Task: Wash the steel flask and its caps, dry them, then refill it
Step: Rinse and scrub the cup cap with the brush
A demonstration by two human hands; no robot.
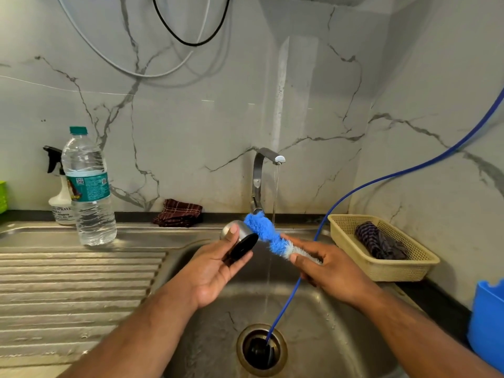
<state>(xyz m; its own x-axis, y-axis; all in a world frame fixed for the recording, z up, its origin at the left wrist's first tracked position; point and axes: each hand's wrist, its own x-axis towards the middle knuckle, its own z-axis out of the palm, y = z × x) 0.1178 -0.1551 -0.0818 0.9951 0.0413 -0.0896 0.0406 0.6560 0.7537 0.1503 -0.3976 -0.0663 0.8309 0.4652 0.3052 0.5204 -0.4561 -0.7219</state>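
My left hand (218, 266) grips a steel cap (240, 238) with a black inner side, held above the steel sink (327, 336). My right hand (327, 266) holds the handle of a blue and white bottle brush (268, 236), whose bristles touch the cap's rim. A thin stream of water runs from the steel tap (263, 173) just behind the brush. The flask itself is not in view.
A clear plastic water bottle (88, 192) and a white spray bottle (61, 203) stand on the ribbed drainboard (68, 282) at left. A dark red cloth (178, 212) lies by the wall. A beige basket (381, 266) holds a striped cloth. A blue hose (381, 181) runs into the drain (261, 347). A blue tub (488, 323) sits at far right.
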